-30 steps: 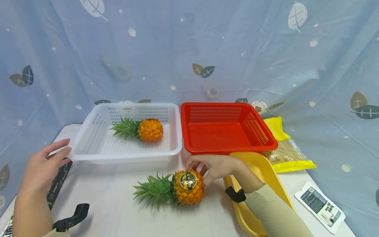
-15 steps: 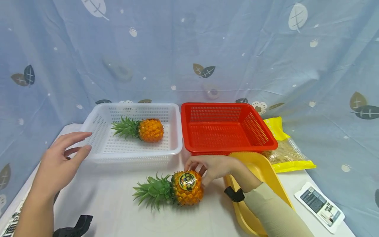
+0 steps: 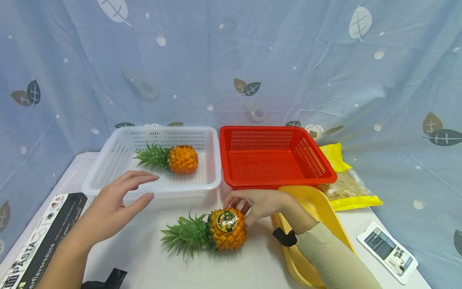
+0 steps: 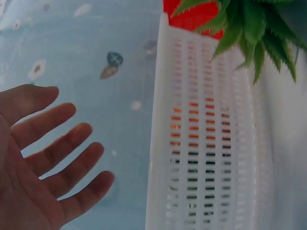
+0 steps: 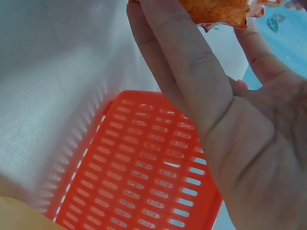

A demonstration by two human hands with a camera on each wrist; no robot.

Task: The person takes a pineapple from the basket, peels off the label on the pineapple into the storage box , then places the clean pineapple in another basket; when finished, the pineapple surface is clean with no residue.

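Note:
A small orange pineapple point(image 3: 231, 239) with a round black-and-yellow label lies on its side on the white table, its green crown to the left. My right hand point(image 3: 265, 202) grips its base end, thumb and fingers curled round it; in the right wrist view the fingers point(image 5: 184, 57) reach up along the fruit point(image 5: 216, 12). My left hand point(image 3: 112, 208) is held apart from it, fingers extended and holding nothing, near the front left corner of the white basket point(image 3: 162, 187). Another pineapple point(image 3: 183, 159) lies inside that basket, crown to the left.
A red basket point(image 3: 278, 185) stands right of the white one. In front of it, under my right forearm, is a yellow tray point(image 3: 325, 204). A yellow-ended bag point(image 3: 346, 182) and a white pouch point(image 3: 388, 253) lie at the right. A black-and-white pasta box point(image 3: 47, 241) lies far left.
My left hand has moved right from the table's left side, across the white basket's front corner, uncovering the pasta box. My right hand and the pineapple it grips have stayed almost still.

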